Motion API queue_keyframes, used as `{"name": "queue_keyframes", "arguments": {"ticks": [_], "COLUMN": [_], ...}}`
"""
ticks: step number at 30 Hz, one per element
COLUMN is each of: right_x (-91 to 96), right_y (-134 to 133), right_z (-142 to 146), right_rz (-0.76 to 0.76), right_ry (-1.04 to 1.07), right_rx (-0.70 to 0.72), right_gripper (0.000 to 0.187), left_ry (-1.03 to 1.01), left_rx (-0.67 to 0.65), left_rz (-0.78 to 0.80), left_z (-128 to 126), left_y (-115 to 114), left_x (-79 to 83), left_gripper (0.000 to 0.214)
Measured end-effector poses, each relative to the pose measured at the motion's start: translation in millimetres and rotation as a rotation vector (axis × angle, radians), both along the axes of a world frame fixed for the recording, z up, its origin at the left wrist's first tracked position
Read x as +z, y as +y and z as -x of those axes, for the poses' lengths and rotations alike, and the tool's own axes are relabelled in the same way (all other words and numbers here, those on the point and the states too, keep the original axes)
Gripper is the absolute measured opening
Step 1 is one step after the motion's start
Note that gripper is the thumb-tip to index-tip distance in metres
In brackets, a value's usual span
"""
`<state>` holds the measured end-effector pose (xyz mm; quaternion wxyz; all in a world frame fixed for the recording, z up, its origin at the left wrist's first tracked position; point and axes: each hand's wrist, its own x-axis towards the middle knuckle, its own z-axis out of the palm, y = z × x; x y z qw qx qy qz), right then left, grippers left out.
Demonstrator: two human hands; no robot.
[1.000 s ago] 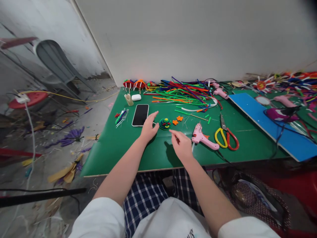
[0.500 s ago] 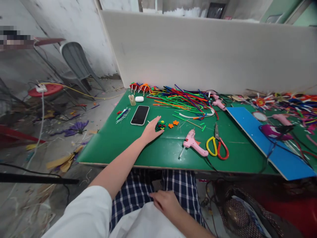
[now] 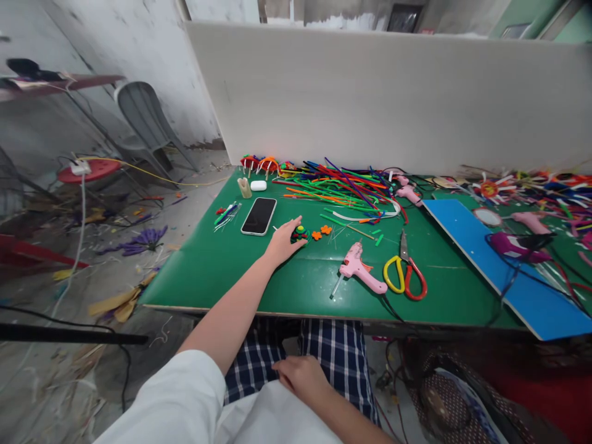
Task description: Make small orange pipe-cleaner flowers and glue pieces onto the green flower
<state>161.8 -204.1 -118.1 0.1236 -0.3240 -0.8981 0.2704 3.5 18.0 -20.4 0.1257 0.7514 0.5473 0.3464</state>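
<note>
My left hand (image 3: 283,242) reaches across the green table. Its thumb and fingers are closed around a small round green pipe-cleaner piece (image 3: 300,232) with yellow and red bits, resting on the tabletop and partly hidden by the hand. Just right of it lie two orange flower shapes (image 3: 326,230). My right hand (image 3: 303,377) rests on my lap, fingers loosely bent and thumb apart, with nothing visible in it. A pink glue gun (image 3: 361,271) lies nearer the front edge, beside scissors (image 3: 405,268) with one yellow and one red handle.
A phone (image 3: 259,216), a white case (image 3: 258,185) and a beige holder (image 3: 245,187) stand to the left. Many coloured pipe cleaners (image 3: 342,182) are heaped along the white partition (image 3: 370,98). A blue board (image 3: 499,259) lies slanted at right, with a purple tool (image 3: 518,245) on it.
The view has shifted slightly. My left hand keeps its place at the green piece, and my right hand stays on my lap.
</note>
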Motion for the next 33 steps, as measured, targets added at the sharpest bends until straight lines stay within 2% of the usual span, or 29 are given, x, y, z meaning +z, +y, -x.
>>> {"name": "queue_keyframes", "arguments": {"ticks": [7,9,13,17,22,27,33], "right_x": [3.9,6.1,10.7,12.6,13.1,13.2,12.7], "right_y": [0.5,0.3,0.6,0.9,0.0,0.1,0.4], "right_z": [0.6,0.7,0.8,-0.6,-1.0,-0.8,-1.2], "right_rz": [0.032,0.041,0.057,0.069,0.074,0.067,0.045], "right_ry": [-0.011,-0.007,0.002,0.013,0.02,0.038,0.062], "right_rx": [-0.009,-0.02,-0.04,-0.043,-0.066,-0.076,-0.058], "right_gripper": [0.028,0.028,0.027,0.026,0.025,0.024,0.022], "left_ry": [0.149,0.21,0.338,0.488,0.575,0.655,0.719], "left_rx": [0.067,0.152,0.423,0.546,0.504,0.44,0.371], "left_rz": [-0.034,-0.017,0.079,0.191,0.303,0.391,0.449], "left_z": [-9.1,-18.2,-40.5,-51.1,-40.8,-29.8,-29.1], "left_y": [-5.0,-5.5,-7.3,-6.7,7.8,19.8,23.0], "left_x": [6.8,14.1,29.5,40.9,59.3,77.8,88.0], "left_gripper": [0.071,0.071,0.069,0.053,0.04,0.039,0.037]}}
